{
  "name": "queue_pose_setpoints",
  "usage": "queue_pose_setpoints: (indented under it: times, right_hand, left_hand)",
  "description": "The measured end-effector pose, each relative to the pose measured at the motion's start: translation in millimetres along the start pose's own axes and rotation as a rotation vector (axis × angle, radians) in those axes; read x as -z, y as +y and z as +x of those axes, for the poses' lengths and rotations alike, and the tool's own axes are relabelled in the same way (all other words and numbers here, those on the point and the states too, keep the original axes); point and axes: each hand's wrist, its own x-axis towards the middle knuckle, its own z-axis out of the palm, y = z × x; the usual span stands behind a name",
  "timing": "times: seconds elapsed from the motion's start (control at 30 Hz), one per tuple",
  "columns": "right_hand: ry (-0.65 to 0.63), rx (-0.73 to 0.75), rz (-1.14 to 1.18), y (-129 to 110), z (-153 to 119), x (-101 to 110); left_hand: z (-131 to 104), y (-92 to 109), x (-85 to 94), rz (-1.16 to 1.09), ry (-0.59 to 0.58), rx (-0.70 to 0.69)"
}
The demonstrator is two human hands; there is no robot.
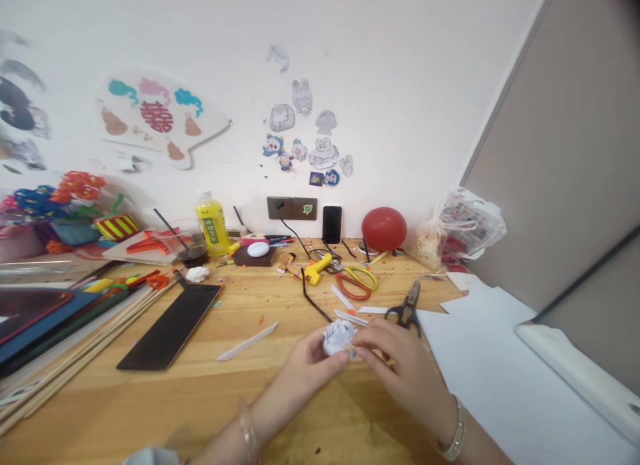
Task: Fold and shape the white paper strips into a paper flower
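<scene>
A crumpled white paper ball (339, 338) sits in my left hand (313, 358), with the thumb along its near side and the fingers behind it. My right hand (395, 355) is closed in a pinch against the ball's right edge. A small yellowish bit shows at those fingertips, too small to name. White paper strips (350, 316) lie just beyond the hands, and another single strip (247, 342) is on the table to the left. Black-handled scissors (407, 310) rest behind my right hand.
White paper sheets (490, 358) cover the table's right side. Behind are a yellow glue gun (319, 270), red-and-yellow-handled scissors (357, 283), a red balloon (384, 229), a phone (332, 225) and a yellow bottle (213, 225). A black board (173, 328) and wooden sticks (85, 348) lie left.
</scene>
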Motion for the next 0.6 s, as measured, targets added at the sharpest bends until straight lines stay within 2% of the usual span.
queue_pose_setpoints:
  times: [0.1,0.2,0.37,0.5,0.6]
  right_hand:
    - [-0.002,0.001,-0.069,0,0,0]
    - [0.054,0.045,-0.163,-1,-1,-3]
    - [0.205,-0.058,-0.184,-6,-2,-7]
    - [0.178,0.118,-0.203,-4,-3,-5]
    - [0.177,0.113,-0.160,-3,-3,-6]
  left_hand:
    - [0,0,-0.4,0.025,0.006,0.010]
    - [0,-2,-0.5,0.049,0.014,0.040]
    - [2,-9,1.7,0.040,0.025,0.042]
    - [3,-9,1.8,0.040,0.019,0.031]
    - [1,-5,-0.9,0.047,0.044,0.036]
